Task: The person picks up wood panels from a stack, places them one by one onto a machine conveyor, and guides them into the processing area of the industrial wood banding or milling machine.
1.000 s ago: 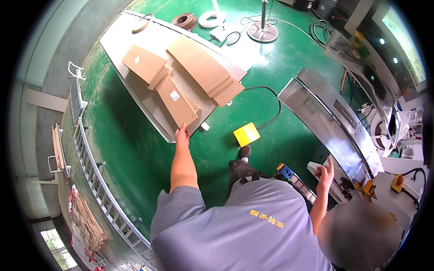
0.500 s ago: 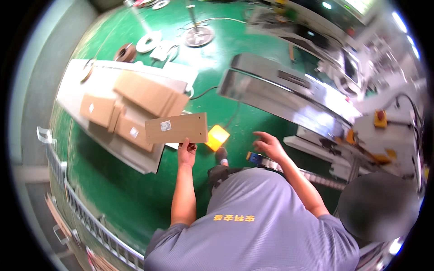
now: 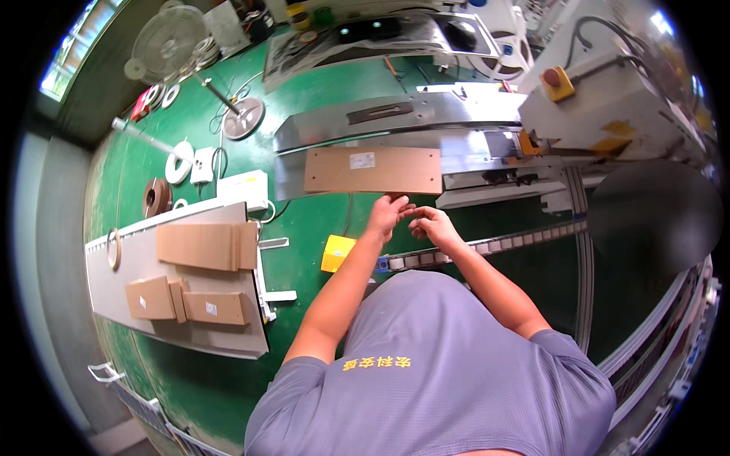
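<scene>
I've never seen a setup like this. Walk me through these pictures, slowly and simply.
No robot here: these are a person's bare hands. Every picture comes from one wide fisheye camera worn on the head, looking down, so straight edges bend near the rim.

The left hand holds a flat brown panel by its near edge. The right hand is right beside it, fingers curled; whether it touches the panel is unclear.

Beyond is a metal-topped machine; I can't tell if the panel rests on it. To the left, a low table bears more brown boards.
</scene>
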`<state>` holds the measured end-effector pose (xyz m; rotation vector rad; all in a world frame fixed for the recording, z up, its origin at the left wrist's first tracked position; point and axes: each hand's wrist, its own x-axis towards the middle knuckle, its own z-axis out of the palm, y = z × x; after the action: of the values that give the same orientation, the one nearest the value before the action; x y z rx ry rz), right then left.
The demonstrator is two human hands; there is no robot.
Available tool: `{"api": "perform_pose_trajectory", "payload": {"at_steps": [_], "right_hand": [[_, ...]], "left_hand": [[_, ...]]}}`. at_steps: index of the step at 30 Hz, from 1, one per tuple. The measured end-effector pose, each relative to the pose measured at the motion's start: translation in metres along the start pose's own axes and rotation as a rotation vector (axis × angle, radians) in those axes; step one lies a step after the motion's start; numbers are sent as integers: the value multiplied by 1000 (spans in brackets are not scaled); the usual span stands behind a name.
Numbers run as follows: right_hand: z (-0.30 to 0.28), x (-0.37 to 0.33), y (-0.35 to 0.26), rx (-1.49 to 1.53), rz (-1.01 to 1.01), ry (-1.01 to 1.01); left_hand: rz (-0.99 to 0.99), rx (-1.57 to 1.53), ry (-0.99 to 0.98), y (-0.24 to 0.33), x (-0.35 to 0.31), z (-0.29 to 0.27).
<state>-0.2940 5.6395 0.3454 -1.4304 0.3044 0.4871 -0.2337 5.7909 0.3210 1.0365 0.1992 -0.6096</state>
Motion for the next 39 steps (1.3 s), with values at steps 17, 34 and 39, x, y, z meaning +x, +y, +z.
{"api": "perform_pose_trajectory", "payload": {"at_steps": [17, 34, 39], "right_hand": [[15, 38, -36, 47, -152, 377], [34, 52, -17, 116, -245, 214], [39, 51, -17, 188, -266, 214]], "left_hand": [[369, 560, 110, 56, -25, -22], [297, 496, 53, 62, -30, -26], [282, 501, 1, 55, -27, -12]]}}
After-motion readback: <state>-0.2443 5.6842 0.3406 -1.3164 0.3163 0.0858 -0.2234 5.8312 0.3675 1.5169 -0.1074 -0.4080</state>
